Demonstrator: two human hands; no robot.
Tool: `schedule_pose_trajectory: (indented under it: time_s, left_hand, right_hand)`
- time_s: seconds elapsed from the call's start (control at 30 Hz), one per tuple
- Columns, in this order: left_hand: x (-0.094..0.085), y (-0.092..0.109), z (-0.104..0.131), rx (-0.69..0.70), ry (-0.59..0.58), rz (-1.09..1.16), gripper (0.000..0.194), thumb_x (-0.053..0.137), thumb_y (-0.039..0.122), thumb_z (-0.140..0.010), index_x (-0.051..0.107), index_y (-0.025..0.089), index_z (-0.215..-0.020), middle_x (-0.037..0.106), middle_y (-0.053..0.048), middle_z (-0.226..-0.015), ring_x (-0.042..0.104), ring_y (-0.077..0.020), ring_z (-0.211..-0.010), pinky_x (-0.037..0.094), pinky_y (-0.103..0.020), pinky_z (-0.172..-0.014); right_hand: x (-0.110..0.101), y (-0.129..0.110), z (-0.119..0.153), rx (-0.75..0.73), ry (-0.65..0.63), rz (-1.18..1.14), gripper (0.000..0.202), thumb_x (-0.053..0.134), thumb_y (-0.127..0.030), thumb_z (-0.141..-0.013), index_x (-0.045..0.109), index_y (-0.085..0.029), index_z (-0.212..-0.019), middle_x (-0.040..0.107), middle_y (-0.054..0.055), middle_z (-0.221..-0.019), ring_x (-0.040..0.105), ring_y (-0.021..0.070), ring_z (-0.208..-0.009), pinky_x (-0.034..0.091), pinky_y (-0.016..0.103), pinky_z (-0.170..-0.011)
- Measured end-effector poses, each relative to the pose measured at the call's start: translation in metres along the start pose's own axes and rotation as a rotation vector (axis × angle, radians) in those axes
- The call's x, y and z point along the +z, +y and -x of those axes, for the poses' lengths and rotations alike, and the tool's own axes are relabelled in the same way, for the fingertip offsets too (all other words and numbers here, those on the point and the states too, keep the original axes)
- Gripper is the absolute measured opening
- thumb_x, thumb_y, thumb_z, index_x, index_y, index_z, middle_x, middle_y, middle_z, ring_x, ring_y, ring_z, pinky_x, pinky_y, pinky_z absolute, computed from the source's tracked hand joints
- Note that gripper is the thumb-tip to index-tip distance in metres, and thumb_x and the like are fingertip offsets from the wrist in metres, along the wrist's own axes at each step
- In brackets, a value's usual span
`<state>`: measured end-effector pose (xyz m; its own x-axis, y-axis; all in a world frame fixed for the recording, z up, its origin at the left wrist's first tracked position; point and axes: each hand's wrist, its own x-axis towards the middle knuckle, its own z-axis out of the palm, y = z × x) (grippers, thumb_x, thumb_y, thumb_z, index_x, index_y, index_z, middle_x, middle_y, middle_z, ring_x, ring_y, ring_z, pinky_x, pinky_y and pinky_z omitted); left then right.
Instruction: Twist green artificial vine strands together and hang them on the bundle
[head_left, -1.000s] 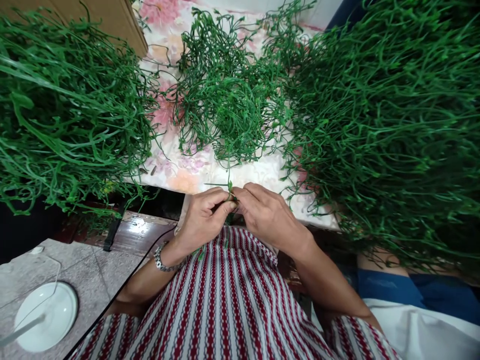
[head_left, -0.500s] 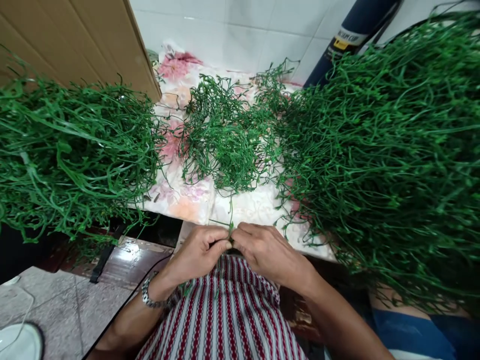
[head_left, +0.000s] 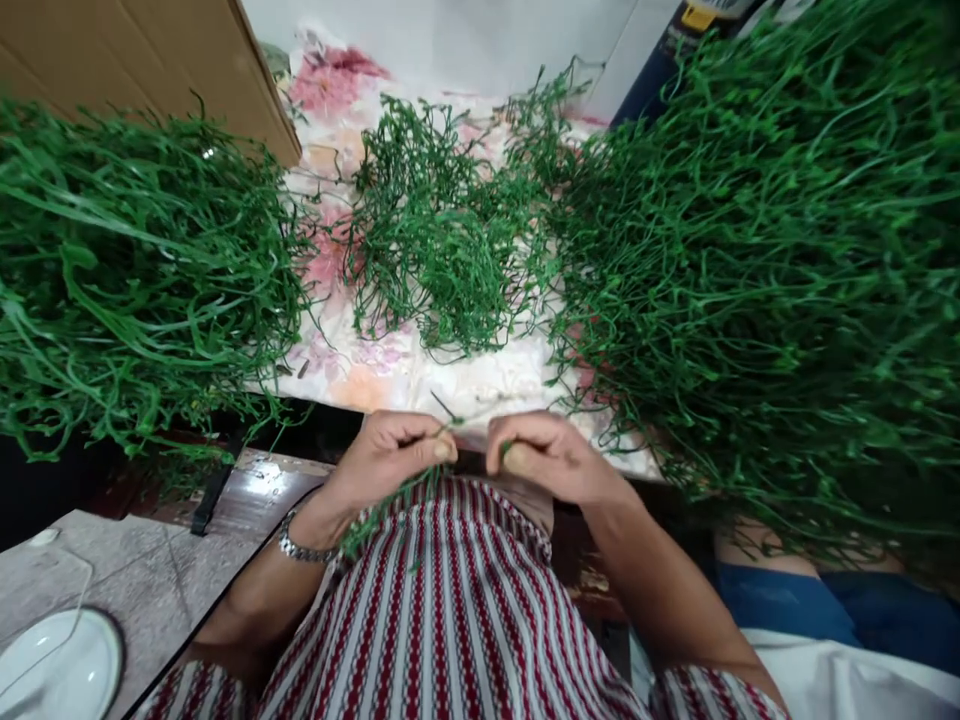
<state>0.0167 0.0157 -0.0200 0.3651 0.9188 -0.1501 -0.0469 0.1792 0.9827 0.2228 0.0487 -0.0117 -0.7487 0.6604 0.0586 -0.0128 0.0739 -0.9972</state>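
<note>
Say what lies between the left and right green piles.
Head view: a smaller heap, on flowered cloth, lies between the left pile and the right pile.

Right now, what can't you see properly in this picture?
All in the head view:
Green bit in the right hand: that hand covers most of it.
Stems in the left hand: it hides their middle.
Blue tube: top edge cuts it, right green pile hides its bottom.
White round thing: cut off at the corner.
</note>
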Motion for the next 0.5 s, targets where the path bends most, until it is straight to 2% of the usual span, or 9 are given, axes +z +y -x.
schedule_pose_trajectory:
  time_s: [0.07, 0.13, 0.27, 0.37, 0.5]
  left_hand:
    - [0.003, 0.000, -0.004, 0.007, 0.153, -0.004, 0.024, 0.064, 0.035, -0.076, 0.066, 0.013, -0.067, 0.057, -0.001, -0.059, 0.047, -0.0100, -0.055, 0.036, -0.021, -0.053]
    - [0.008, -0.001, -0.008, 0.023, 0.235, -0.032, 0.022, 0.065, 0.033, -0.075, 0.065, 0.013, -0.066, 0.056, 0.001, -0.057, 0.046, -0.0089, -0.053, 0.035, -0.020, -0.051]
    - [0.018, -0.005, -0.011, 0.044, 0.317, -0.105, 0.013, 0.065, 0.026, -0.075, 0.065, 0.014, -0.069, 0.059, 0.001, -0.060, 0.049, -0.0088, -0.054, 0.039, -0.020, -0.053]
    - [0.021, -0.008, -0.009, 0.058, 0.341, -0.108, 0.009, 0.066, 0.023, -0.074, 0.065, 0.014, -0.073, 0.061, 0.001, -0.064, 0.052, -0.0093, -0.058, 0.042, -0.020, -0.056]
    - [0.020, -0.010, -0.006, 0.065, 0.339, -0.091, 0.010, 0.066, 0.024, -0.074, 0.065, 0.015, -0.074, 0.062, 0.001, -0.065, 0.051, -0.0089, -0.057, 0.041, -0.019, -0.054]
  right_hand:
    - [0.001, -0.002, 0.001, 0.033, 0.206, 0.068, 0.035, 0.049, -0.045, -0.087, 0.059, -0.013, -0.086, 0.052, 0.000, -0.069, 0.044, 0.0075, -0.058, 0.033, 0.019, -0.053]
    - [0.006, -0.004, -0.001, 0.059, 0.286, 0.150, 0.037, 0.052, -0.050, -0.084, 0.057, -0.014, -0.091, 0.049, -0.001, -0.069, 0.041, 0.0074, -0.058, 0.031, 0.019, -0.051]
    - [0.023, -0.005, -0.009, 0.130, 0.307, 0.371, 0.035, 0.066, -0.043, -0.075, 0.050, -0.017, -0.092, 0.049, -0.004, -0.071, 0.042, 0.0075, -0.061, 0.033, 0.018, -0.055]
    - [0.031, 0.001, -0.012, 0.164, 0.320, 0.477, 0.033, 0.067, -0.037, -0.075, 0.049, -0.018, -0.094, 0.051, -0.004, -0.074, 0.044, 0.0079, -0.063, 0.034, 0.019, -0.057]
    - [0.031, 0.012, -0.011, 0.067, 0.292, 0.552, 0.018, 0.062, -0.030, -0.080, 0.052, -0.016, -0.084, 0.049, -0.001, -0.075, 0.046, 0.0107, -0.070, 0.035, 0.021, -0.063]
